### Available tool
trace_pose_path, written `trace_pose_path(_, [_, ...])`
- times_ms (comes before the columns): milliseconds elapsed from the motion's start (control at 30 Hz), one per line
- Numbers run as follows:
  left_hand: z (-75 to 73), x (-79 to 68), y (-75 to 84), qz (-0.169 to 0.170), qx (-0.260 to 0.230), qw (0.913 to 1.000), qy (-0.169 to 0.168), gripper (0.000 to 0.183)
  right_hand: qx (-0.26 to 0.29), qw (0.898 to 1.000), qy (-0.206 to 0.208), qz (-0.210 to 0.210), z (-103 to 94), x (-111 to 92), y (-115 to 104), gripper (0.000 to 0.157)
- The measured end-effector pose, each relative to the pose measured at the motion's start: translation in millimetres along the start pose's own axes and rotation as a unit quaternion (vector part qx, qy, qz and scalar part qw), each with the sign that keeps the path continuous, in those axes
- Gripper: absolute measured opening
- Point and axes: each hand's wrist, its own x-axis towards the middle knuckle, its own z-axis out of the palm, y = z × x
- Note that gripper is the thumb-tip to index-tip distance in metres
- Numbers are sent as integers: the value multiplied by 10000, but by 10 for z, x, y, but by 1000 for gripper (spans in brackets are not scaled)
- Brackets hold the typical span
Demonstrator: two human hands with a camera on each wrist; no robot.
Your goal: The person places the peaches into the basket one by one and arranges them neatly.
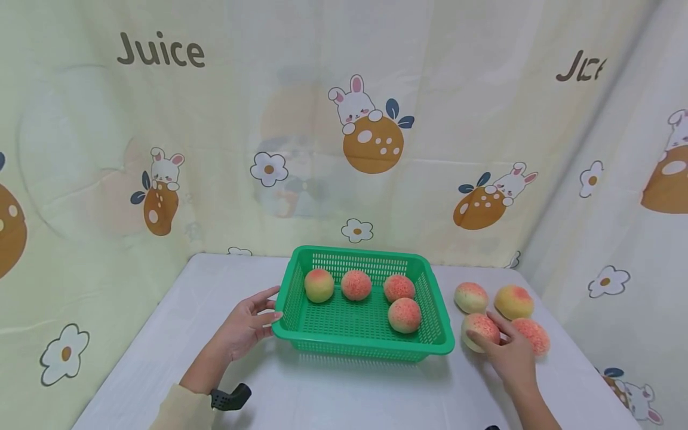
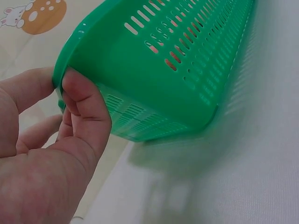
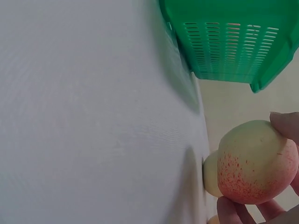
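Observation:
A green plastic basket [image 1: 355, 341] stands on the table with several peaches inside, one of them a yellowish peach [image 1: 319, 285] at its left end. My left hand [image 1: 248, 325] grips the basket's left rim; in the left wrist view the thumb and fingers [image 2: 86, 100] pinch that edge. To the right of the basket, my right hand [image 1: 510, 355] holds a pale peach with red speckles [image 1: 481, 332] between thumb and fingers. In the right wrist view this peach [image 3: 257, 161] looks slightly raised off the table.
Beside the right hand lie three more peaches: a pale one [image 1: 471, 297], a yellow one [image 1: 514, 301] and a red-speckled one [image 1: 532, 335]. A white cloth covers the table [image 1: 344, 394]. Behind it hangs a printed curtain [image 1: 226, 119], with another side of curtain along the right.

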Motion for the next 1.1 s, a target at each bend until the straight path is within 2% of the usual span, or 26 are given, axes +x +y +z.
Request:
trace_pose_path(200, [-1, -9, 2, 1, -11, 10000, -35, 67, 136, 9999, 19, 51, -45, -84, -88, 81])
trace_pose_path(467, [-2, -25, 5, 38, -96, 9999, -115, 68, 41, 9995, -321, -24, -135, -119, -160, 89])
trace_pose_path(667, [3, -29, 6, 53, -136, 9998, -137, 68, 96, 9991, -403, -104, -181, -175, -243, 87])
trace_pose_path(867, [3, -18, -9, 28, -175, 9998, -109, 69, 71, 9988, -428, -229, -234, -239, -352, 85])
trace_pose_path(1100, [3, -15, -17, 23, -147, 9999, -66, 69, -10, 9985, -536, -144, -294, -284, -481, 87])
